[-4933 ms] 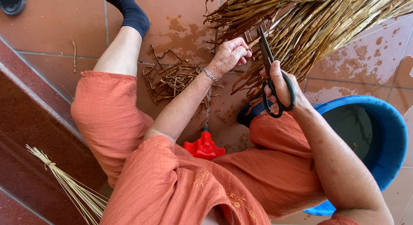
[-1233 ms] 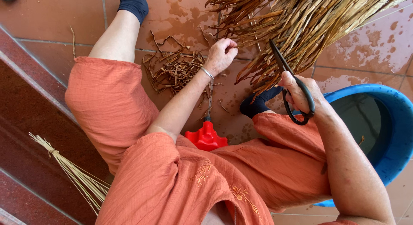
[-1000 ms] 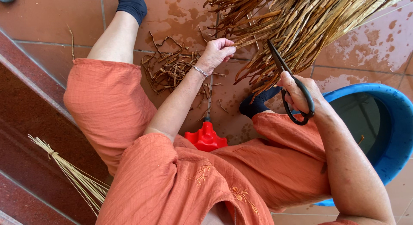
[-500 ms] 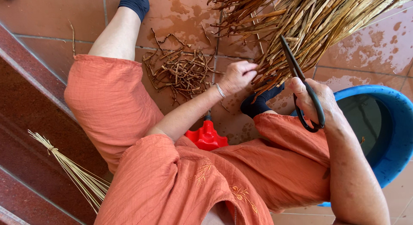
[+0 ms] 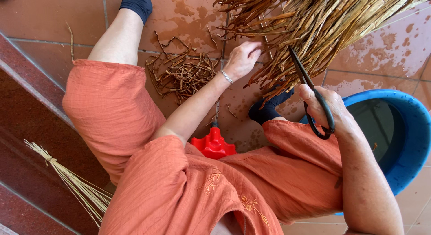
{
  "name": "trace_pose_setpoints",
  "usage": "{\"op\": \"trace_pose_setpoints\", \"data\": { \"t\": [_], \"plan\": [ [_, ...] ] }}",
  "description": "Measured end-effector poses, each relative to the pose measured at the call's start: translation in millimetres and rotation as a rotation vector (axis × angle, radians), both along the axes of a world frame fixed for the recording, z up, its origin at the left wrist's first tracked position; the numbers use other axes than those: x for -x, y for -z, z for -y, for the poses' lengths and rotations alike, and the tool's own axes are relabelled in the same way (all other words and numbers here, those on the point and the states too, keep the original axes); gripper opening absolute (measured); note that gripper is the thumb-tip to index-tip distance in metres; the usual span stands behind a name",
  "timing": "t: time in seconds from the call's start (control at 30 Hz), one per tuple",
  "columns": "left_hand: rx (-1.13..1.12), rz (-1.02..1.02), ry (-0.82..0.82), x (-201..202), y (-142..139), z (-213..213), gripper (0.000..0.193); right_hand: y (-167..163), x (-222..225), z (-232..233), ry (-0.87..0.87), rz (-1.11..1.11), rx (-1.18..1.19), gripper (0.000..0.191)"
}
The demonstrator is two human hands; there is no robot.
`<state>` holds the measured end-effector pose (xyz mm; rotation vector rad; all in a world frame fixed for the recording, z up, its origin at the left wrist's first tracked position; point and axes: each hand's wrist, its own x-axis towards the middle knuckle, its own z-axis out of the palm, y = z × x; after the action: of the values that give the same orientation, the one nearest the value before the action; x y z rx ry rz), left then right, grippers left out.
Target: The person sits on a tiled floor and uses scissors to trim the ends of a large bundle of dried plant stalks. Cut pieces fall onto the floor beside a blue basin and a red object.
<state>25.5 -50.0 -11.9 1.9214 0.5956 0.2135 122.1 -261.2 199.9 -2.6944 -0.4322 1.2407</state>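
Scissors [image 5: 312,100] with black handles and long dark blades sit in the right hand [image 5: 330,111], whose fingers are threaded through the loops and curled firmly around them; the blades point up and away from the person, with their tips reaching into the lower edge of a big bundle of dry straw-coloured leaves [image 5: 323,24]. That bundle lies across the far side of the tiled floor [image 5: 36,19], fanning toward the person. The left hand [image 5: 242,59] is stretched forward with its fingers bent, pinching at the loose leaf ends on the near edge of the bundle; it is partly closed on a few strands. A thin bracelet [image 5: 226,77] circles that wrist.

Just left of the left hand, a small heap of brown trimmed scraps [image 5: 184,73] lies on the floor between the person's legs. A red plastic piece [image 5: 214,144] stands on the floor close to the lap. A blue tub [image 5: 411,140] sits beside the right forearm, at the floor's right edge. A tied sheaf of pale thin stalks [image 5: 76,185] lies on the dark red step [image 5: 27,127] at the left.
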Motion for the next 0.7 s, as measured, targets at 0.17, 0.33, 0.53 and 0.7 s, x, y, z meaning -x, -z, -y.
{"op": "trace_pose_setpoints", "data": {
  "t": [0.17, 0.33, 0.53, 0.7],
  "plan": [
    [0.043, 0.145, 0.015, -34.9, -4.0, 5.8, 0.045, 5.5, -2.0, 0.7, -0.033, 0.01, 0.047, 0.076],
    [0.108, -0.094, 0.096, -26.5, -10.4, 1.8, 0.03, 5.0, -2.3, 2.2, -0.047, 0.009, 0.019, 0.079],
    [-0.002, -0.041, 0.104, -7.8, -6.5, -10.5, 0.018, -0.3, 1.4, -0.9, 0.013, -0.048, 0.017, 0.082],
    [0.171, -0.042, 0.085, 3.2, -6.2, -27.4, 0.024, -12.1, 5.2, -2.6, -0.021, -0.069, -0.063, 0.083]
  ]
}}
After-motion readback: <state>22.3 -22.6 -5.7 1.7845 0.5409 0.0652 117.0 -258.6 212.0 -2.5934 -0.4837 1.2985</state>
